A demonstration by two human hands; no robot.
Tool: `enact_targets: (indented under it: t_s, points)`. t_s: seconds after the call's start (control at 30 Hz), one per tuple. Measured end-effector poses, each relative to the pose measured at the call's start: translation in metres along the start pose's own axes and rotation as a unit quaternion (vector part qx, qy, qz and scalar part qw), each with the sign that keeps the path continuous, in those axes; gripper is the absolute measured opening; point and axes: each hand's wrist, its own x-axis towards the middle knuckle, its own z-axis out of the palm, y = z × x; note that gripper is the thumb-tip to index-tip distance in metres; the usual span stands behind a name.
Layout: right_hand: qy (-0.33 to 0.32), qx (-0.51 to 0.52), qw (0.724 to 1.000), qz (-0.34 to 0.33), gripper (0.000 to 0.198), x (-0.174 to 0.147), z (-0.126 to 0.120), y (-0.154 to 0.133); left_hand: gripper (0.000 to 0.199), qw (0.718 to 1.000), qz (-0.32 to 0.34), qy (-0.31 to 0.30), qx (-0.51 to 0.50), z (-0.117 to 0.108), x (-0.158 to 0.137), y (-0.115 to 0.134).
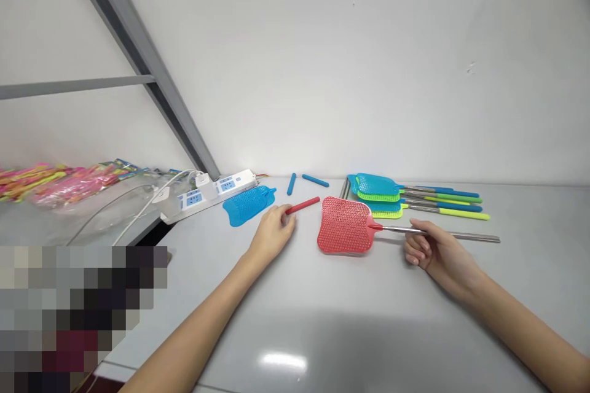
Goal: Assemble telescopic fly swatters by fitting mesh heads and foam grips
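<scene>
My right hand [433, 252] pinches the thin metal rod of a red fly swatter [345, 225], whose perforated head points left above the table. The rod's right end is bare metal, with no coloured grip on it. At the middle, my left hand [271, 230] has its fingers closed on the near end of a short red handle grip [304, 205]. Just left of that hand lies a loose blue swatter head [249, 204]. Two blue handle grips [316, 180] rest on the table behind the red one.
A pile of blue and green fly swatters [378, 187] with coloured grips lies at the back right by the wall. A white power strip [212, 193] with plugs and cables stands at the left. Beyond it are bagged pink and yellow items [78, 184].
</scene>
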Motion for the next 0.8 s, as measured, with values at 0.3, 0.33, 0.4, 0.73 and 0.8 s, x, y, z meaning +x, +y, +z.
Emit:
enact_targets:
  t_s: [0.3, 0.33, 0.4, 0.73, 0.8]
  points:
    - [0.131, 0.063, 0.987, -0.073, 0.043, 0.006, -0.003, -0.002, 0.023, 0.999, -0.043, -0.03, 0.006, 0.001, 0.005, -0.001]
    - [0.135, 0.064, 0.986, -0.073, 0.043, 0.006, -0.002, -0.002, 0.022, 0.998, -0.056, -0.04, 0.006, 0.0, 0.005, 0.001]
    - [0.138, 0.064, 0.986, -0.068, 0.044, 0.008, -0.001, -0.003, 0.023, 0.995, -0.081, -0.059, 0.004, 0.0, 0.005, 0.003]
    - [0.119, 0.106, 0.987, -0.032, 0.043, 0.014, -0.001, -0.011, 0.028, 0.974, -0.198, -0.074, -0.076, -0.004, 0.009, 0.002]
    - [0.116, 0.108, 0.987, -0.035, 0.042, 0.015, -0.002, -0.012, 0.027, 0.972, -0.207, -0.07, -0.093, -0.003, 0.009, 0.0]
